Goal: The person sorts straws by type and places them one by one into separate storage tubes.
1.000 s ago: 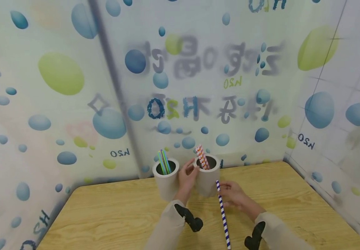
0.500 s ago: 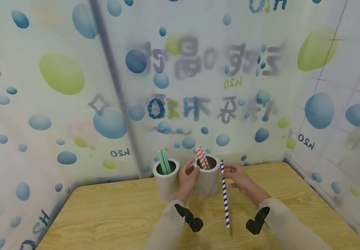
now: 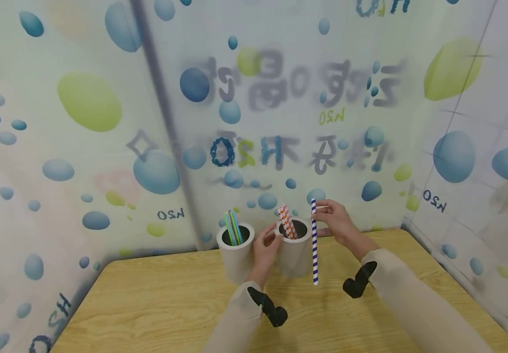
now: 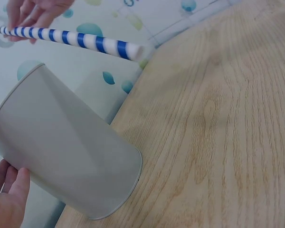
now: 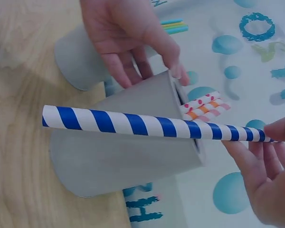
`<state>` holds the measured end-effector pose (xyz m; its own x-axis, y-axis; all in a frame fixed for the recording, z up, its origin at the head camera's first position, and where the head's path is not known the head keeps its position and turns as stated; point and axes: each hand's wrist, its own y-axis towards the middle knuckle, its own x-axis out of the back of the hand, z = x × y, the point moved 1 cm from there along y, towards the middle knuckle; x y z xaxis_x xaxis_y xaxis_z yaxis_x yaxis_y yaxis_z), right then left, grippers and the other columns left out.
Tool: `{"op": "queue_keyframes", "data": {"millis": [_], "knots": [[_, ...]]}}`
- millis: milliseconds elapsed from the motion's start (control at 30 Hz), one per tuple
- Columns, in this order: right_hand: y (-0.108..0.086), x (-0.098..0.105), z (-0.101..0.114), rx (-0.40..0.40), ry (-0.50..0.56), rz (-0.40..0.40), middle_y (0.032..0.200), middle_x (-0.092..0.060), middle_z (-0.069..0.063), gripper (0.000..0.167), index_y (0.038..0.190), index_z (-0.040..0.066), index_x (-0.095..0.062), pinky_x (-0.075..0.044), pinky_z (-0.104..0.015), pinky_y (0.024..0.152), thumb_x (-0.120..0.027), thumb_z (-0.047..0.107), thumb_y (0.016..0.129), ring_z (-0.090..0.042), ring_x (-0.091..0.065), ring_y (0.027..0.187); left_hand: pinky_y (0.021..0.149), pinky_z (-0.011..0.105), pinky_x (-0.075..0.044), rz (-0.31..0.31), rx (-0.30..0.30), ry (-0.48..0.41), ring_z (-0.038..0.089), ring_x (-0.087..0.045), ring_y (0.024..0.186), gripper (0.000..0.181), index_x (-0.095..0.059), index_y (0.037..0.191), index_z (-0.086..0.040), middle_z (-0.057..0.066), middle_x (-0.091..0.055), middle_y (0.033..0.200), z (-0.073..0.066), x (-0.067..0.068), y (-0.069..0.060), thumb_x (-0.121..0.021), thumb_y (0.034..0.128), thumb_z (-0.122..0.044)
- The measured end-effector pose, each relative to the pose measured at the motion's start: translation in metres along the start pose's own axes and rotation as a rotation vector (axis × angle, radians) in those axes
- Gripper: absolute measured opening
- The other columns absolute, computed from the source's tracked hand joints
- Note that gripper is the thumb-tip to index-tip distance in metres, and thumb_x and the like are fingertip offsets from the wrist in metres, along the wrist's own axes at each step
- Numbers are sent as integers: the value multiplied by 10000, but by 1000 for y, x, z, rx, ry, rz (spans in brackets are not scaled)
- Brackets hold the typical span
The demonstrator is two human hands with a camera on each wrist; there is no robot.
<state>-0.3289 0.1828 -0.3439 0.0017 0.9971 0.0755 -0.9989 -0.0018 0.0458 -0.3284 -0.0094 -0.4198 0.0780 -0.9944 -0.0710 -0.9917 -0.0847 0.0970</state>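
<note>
A blue-and-white striped paper straw [image 3: 314,255] stands nearly upright in the head view, pinched near its top by my right hand [image 3: 335,220]. It is in front of the right side of a grey cup [image 3: 293,260], its lower end above the table. Patterned straws [image 5: 206,108] in pink, orange and white lean in this cup. My left hand [image 3: 266,252] holds the cup's left side at the rim, thumb in front and fingers toward the back. In the right wrist view, the striped straw [image 5: 133,124] crosses before the cup.
A second grey cup [image 3: 236,260] stands left of my left hand, with several green, blue and yellow straws [image 3: 233,228] in it. Both cups are on a wooden table [image 3: 157,304] near its back edge. A patterned curtain [image 3: 82,196] hangs behind.
My right hand has risen with the striped straw, from low beside the cup to above rim height. The straw's lower end has come up too. My left hand stays at the cup.
</note>
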Motion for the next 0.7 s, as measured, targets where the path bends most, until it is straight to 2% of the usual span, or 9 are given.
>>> {"op": "queue_keyframes", "data": {"millis": [200, 300, 400, 600, 700], "knots": [[12, -1, 20, 48, -22, -50, 1055, -501, -135, 397, 1277, -7, -428, -553, -388, 679, -545, 41, 900, -237, -554, 934, 915, 406, -452, 29, 15, -12, 323, -521, 1077, 419, -533, 1265, -32, 239, -528, 1198, -18, 2, -10, -619, 860, -93], [17, -4, 29, 77, -35, -84, 1046, -500, -138, 387, 1273, 11, -443, -556, -378, 671, -543, 45, 900, -244, -549, 929, 921, 426, -445, 41, 15, -5, 349, -509, 1087, 419, -513, 1274, -4, 268, -507, 1211, -26, 1, -16, -598, 869, -67], [21, -7, 39, 122, -41, -106, 1035, -498, -137, 389, 1276, 22, -451, -558, -360, 652, -545, 43, 899, -256, -548, 921, 923, 430, -443, 39, 15, -5, 345, -510, 1091, 417, -518, 1275, -18, 257, -511, 1215, -23, 1, -14, -602, 871, -77], [26, -17, 58, 186, -10, -130, 1014, -493, -122, 400, 1281, 28, -455, -559, -328, 627, -549, 27, 892, -230, -551, 891, 898, 391, -466, -7, -14, 20, 295, -529, 1070, 418, -547, 1265, -82, 194, -545, 1194, -2, -1, -3, -634, 861, -144], [27, -22, 64, 196, 9, -153, 1011, -490, -110, 397, 1278, 30, -456, -559, -328, 636, -546, 17, 892, -219, -545, 893, 901, 395, -463, -14, -8, 18, 318, -521, 1071, 404, -540, 1261, -44, 228, -534, 1192, -17, -1, -12, -612, 867, -102]]}}
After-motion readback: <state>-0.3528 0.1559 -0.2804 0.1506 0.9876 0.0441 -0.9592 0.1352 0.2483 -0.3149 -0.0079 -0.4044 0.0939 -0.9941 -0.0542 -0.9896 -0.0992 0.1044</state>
